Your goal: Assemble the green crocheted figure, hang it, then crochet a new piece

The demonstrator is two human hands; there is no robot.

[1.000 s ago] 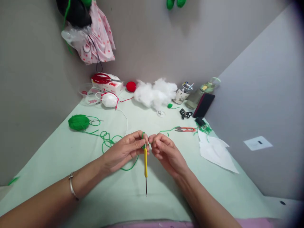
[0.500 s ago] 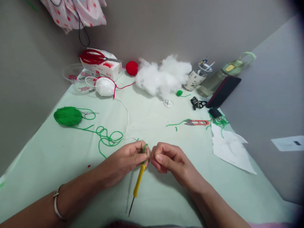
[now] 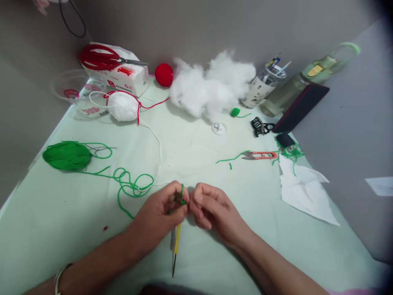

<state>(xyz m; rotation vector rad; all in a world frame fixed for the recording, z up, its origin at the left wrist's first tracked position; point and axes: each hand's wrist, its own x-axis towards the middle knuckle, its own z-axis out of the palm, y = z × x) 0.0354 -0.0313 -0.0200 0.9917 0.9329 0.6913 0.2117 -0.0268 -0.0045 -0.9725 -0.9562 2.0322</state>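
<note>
My left hand (image 3: 161, 213) is closed around a yellow-handled crochet hook (image 3: 177, 239), whose thin metal end points down toward me. Green yarn (image 3: 182, 191) loops up between the thumb and fingers of that hand. Close beside it, my right hand (image 3: 219, 213) is pinched, thumb against fingertips; whatever lies in the pinch is hidden. The fingertips of both hands nearly meet. Loose green strands (image 3: 132, 184) run from the green yarn skein (image 3: 67, 155) toward my left hand, with a white thread (image 3: 159, 153) crossing them.
At the back are a white yarn ball (image 3: 123, 106), red scissors (image 3: 100, 57) on a tissue pack (image 3: 135, 82), a red ball (image 3: 164, 75) and white stuffing (image 3: 202, 90). To the right lie thread snips (image 3: 260, 155), a hair clip (image 3: 260, 127), a bottle (image 3: 282, 96) and torn paper (image 3: 303, 188).
The view has shifted and come lower. My left hand has turned, so less of the hook's yellow handle shows and it hangs more upright. My right fingers have moved closer to the left fingertips.
</note>
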